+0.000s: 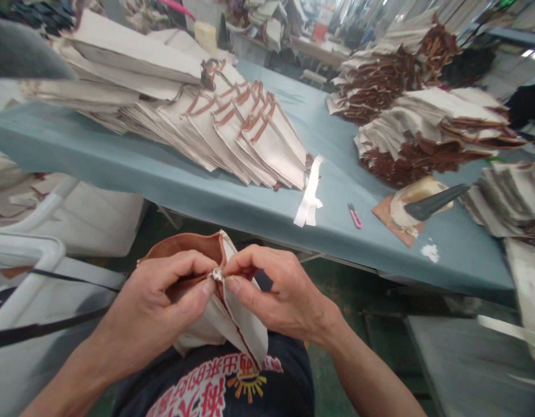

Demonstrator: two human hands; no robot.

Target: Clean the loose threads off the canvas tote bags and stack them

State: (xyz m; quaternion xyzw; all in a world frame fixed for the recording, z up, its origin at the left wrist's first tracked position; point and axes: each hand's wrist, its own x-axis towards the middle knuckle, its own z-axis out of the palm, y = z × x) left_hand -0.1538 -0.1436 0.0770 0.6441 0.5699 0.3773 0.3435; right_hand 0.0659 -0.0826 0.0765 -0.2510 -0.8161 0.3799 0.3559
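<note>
Between my two hands, above my lap, is a cream canvas bag (251,327) with brown lining and dark brown edging along its seam. My left hand (163,301) is closed, pinching the bag's top edge between thumb and forefinger. From the other side, my right hand (278,292) pinches the same corner, its fingertips almost touching the left ones. A small whitish bit (218,274) shows at the seam between the fingertips; I cannot tell if it is thread, tape or folded cloth. The bag's lower left side is partly hidden behind my left hand.
A blue table (267,200) stands ahead, bearing stacked cream bags (250,127) and brown-edged piles (406,127). White strips (309,194), pink thread snips (355,216) and a glue pot (404,202) with a dark-handled tool lie near its front edge. White bins (97,217) stand at left.
</note>
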